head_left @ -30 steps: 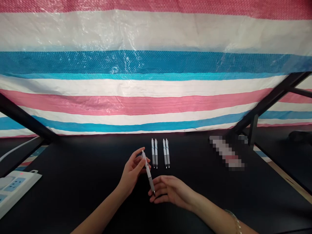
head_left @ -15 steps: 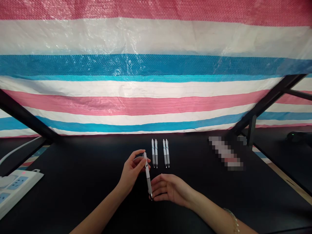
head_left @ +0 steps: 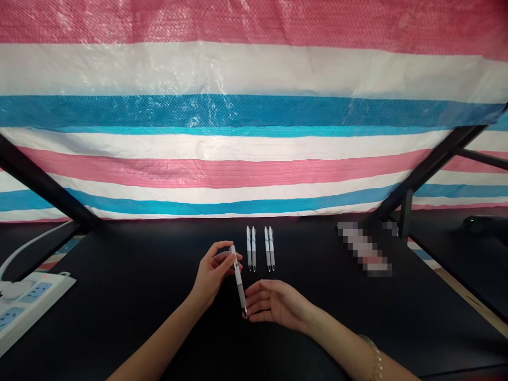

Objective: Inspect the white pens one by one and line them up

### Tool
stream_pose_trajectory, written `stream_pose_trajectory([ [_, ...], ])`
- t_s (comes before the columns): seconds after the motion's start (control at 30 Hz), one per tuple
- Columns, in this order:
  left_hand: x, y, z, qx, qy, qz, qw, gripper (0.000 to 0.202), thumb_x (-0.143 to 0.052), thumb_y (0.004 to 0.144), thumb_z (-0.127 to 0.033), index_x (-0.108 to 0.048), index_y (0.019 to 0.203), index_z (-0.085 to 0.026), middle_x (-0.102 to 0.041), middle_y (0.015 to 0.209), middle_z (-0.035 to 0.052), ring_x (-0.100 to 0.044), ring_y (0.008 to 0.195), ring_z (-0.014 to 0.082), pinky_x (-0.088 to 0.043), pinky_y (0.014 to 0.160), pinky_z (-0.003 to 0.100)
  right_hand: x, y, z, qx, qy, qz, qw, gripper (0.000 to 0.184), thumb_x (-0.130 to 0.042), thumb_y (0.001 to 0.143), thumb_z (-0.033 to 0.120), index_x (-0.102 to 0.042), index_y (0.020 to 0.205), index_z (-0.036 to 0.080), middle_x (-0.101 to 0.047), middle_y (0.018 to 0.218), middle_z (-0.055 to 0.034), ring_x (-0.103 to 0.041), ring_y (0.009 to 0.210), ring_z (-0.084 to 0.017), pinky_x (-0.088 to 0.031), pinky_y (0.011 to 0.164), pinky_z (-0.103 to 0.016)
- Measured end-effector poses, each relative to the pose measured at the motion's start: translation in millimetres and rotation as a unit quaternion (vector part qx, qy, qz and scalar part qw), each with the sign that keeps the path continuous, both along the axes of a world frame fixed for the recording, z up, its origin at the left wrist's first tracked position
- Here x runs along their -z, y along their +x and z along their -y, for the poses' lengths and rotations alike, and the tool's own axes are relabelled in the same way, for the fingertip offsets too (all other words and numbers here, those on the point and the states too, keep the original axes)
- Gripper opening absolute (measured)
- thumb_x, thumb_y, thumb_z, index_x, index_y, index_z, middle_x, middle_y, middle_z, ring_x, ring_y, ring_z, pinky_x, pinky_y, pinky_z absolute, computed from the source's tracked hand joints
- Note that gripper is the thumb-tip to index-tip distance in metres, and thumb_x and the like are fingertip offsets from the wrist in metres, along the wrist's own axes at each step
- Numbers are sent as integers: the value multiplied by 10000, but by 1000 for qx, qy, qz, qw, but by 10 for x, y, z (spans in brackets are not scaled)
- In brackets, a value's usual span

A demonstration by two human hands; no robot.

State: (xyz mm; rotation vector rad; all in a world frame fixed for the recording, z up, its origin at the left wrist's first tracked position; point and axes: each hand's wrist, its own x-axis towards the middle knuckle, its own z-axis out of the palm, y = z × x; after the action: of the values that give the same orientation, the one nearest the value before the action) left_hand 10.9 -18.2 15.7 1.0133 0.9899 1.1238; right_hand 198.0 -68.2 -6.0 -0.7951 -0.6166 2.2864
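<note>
My left hand [head_left: 212,274] pinches the upper end of a white pen [head_left: 238,278] between thumb and fingers, holding it tilted over the black table [head_left: 119,296]. My right hand [head_left: 273,304] lies just right of the pen, fingers loosely curled, its fingertips at the pen's lower tip. Whether they grip the tip I cannot tell. Beyond the hands, several more white pens lie side by side in two pairs, one pair [head_left: 251,248] left and one pair [head_left: 269,248] right.
A white power strip [head_left: 24,299] with a cable sits at the table's left edge. A blurred-out object [head_left: 363,248] lies at the back right. A striped tarp [head_left: 254,132] hangs behind the table, crossed by black frame bars [head_left: 428,169].
The pen has turned a little more upright in my left hand and my right hand has drawn slightly closer to its tip. The view has tilted a little.
</note>
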Motion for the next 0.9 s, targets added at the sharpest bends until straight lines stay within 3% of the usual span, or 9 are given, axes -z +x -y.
stream_pose_trajectory([
  [0.43,13,-49,-79,-24,28,-46,998,463,-673,718,-348,-500,1121,-199,-691,830,47,-656,701,188,-533,652,326,-9,0,-19,-10,18,2,1000,362,-535,791,364,-627,971,63,-644,933,-149,-636,896,-277,-375,908,-465],
  [0.6,-47,-60,-364,-42,108,-156,981,472,-671,686,-394,-526,1091,-200,-644,720,11,-650,668,199,-546,603,325,-13,3,-3,-20,32,6,999,350,-541,795,349,-624,989,69,-632,1023,-172,-625,942,-276,-375,921,-458],
  [0.7,-50,-29,-620,-45,180,-284,941,407,-648,692,-403,-563,1046,-221,-591,712,-19,-616,564,156,-526,549,286,-13,9,4,-23,47,11,999,341,-564,783,340,-622,986,74,-640,1004,-167,-631,925,-267,-377,918,-458],
  [0.9,96,126,-940,-29,182,-332,925,332,-720,606,-353,-629,889,-207,-563,671,-42,-561,424,113,-476,540,264,-11,2,16,-24,69,22,997,334,-585,768,342,-616,977,82,-648,950,-144,-646,860,-242,-405,883,-452],
])
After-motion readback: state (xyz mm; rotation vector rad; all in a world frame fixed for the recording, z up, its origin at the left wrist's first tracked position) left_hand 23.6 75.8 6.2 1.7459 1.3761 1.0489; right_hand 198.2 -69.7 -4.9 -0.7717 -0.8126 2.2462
